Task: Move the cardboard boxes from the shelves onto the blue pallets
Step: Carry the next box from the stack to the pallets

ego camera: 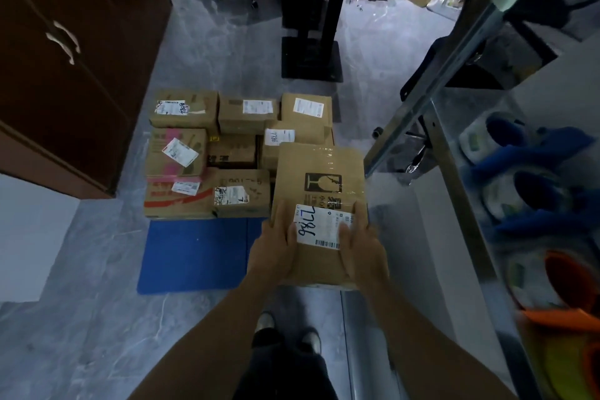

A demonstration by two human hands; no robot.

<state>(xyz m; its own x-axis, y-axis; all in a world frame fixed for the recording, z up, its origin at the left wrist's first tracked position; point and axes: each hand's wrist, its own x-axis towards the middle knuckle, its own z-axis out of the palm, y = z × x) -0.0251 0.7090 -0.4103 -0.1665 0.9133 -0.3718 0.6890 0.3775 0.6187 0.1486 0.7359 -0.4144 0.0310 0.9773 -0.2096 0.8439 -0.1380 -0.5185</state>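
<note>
Both hands grip one cardboard box [319, 201] and hold it out in front of the body, above the floor. The left hand [276, 252] clasps the near left corner, its fingers spread flat over the top face; the right hand [362, 248] clasps the near right corner in the same way, with fingertips overlapping the white shipping label [321, 227]. That label bears handwritten digits and a barcode, and above it a dark printed broken-glass mark shows on the taped lid. The box is shut, so what it contains cannot be told.

Beyond and to the left of the held box, a blue pallet [194, 253] lies on the grey floor [81, 318]. Its far part carries a tight cluster of stacked boxes [207, 153], all closed and most with white labels; one has pink tape, and another has red print. The near part of the pallet is bare blue. The held box overlaps the right edge of the cluster in view, though whether it touches any of them cannot be told.

A dark wooden cabinet [65, 58] stands at the left. A metal shelving rack [454, 156] runs along the right, holding blurred blue and orange items. The person's shoes show at the bottom.
</note>
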